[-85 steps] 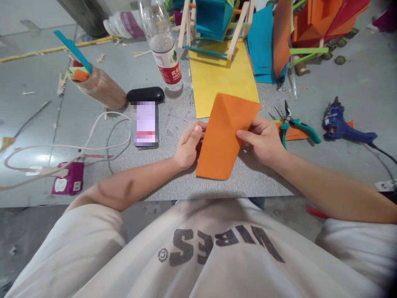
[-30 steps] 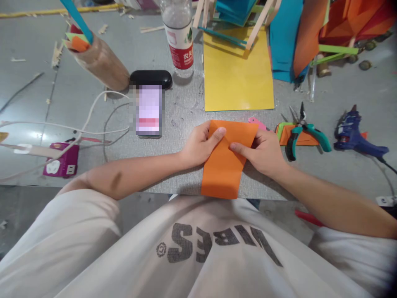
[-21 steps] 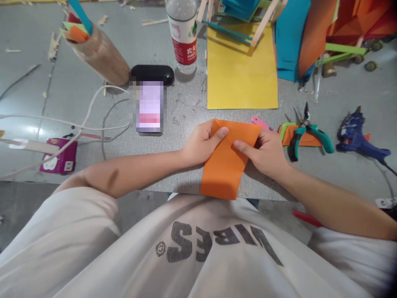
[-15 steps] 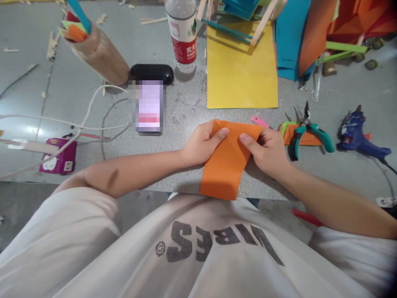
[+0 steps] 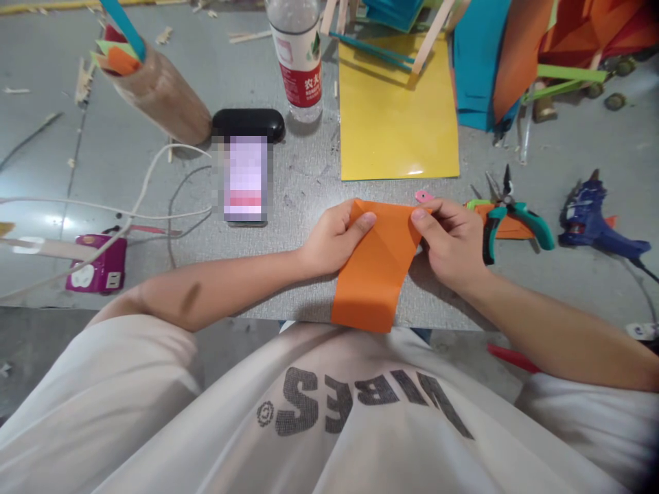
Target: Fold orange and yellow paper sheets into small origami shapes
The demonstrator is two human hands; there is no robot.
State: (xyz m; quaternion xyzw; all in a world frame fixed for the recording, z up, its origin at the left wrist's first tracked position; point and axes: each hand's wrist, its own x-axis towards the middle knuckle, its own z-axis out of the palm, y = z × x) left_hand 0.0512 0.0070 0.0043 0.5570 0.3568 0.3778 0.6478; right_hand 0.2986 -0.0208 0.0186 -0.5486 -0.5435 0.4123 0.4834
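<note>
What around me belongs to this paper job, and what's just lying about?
Job in hand:
- orange paper, held by the left hand and right hand
- probably yellow sheet, pliers, glue gun, all untouched

Seemingly just lying about:
- bottle, upright
- phone
- black case
- purple adapter

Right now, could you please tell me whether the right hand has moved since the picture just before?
Yes, the right hand has shifted to the right, closer to the pliers.
</note>
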